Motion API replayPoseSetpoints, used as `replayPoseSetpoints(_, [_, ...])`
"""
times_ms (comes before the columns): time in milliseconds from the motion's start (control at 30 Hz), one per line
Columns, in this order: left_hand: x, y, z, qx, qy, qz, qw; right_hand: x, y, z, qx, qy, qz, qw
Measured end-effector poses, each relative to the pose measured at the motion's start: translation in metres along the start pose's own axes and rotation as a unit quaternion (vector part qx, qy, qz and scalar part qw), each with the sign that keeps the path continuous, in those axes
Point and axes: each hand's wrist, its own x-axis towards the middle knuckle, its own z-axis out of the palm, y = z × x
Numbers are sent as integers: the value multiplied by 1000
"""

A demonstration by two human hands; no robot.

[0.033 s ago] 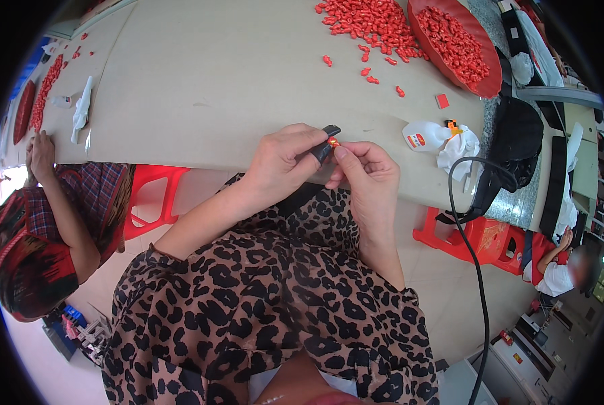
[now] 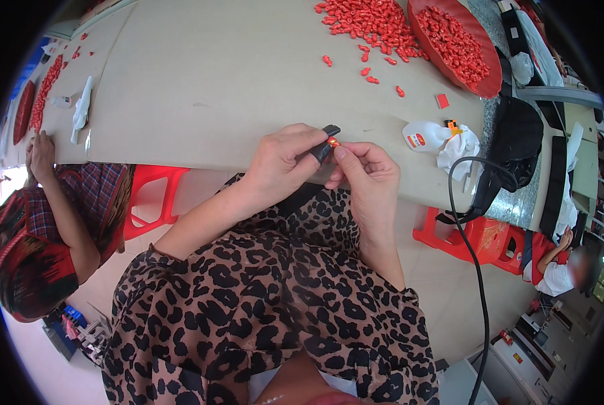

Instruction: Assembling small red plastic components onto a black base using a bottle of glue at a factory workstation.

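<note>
In front of my body, over the near edge of the table, my left hand [image 2: 283, 160] is closed on a small shiny red piece [image 2: 333, 142]. Black covers sit on its thumb and a finger, and the piece shows between their tips. From the other side, my right hand [image 2: 368, 174] pinches at the same piece with thumb and forefinger; its other fingers are curled. My fingers hide most of the piece. Loose red peanut-shaped pieces [image 2: 376, 27] lie heaped at the far right, with several strays nearer me. Beside them a red bowl [image 2: 495, 75] holds many more.
A white bottle [image 2: 423, 137], crumpled tissue [image 2: 458, 150] and a small red square [image 2: 442, 101] lie right of my hands. Beyond them is a black bag [image 2: 519, 131]; a black cable [image 2: 476, 270] hangs down. At left a co-worker's hand [image 2: 42, 158] touches another red row.
</note>
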Motion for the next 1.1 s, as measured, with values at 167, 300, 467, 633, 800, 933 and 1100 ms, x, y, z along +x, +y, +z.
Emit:
replayPoseSetpoints(167, [0,2,1,47,11,44,998,0,-1,-3,10,-11,10,1000])
replayPoseSetpoints(300, [0,4,0,87,14,78,993,1,-1,-3,25,-8,26,999])
replayPoseSetpoints(467, [5,7,-12,-51,-56,-20,997,3,-1,-5,41,-20,33,998])
replayPoseSetpoints(633, [12,10,-17,-242,-90,-165,952,5,-2,-9,31,-29,44,998])
replayPoseSetpoints(800, [16,4,-24,-262,-113,-177,942,5,-3,-9,28,-59,54,996])
replayPoseSetpoints(933, [17,5,-26,-275,-135,-192,932,6,-2,-10,29,-60,58,996])
replayPoseSetpoints(1100, [18,8,-28,-259,-148,-206,932,4,-4,-8,11,-61,65,996])
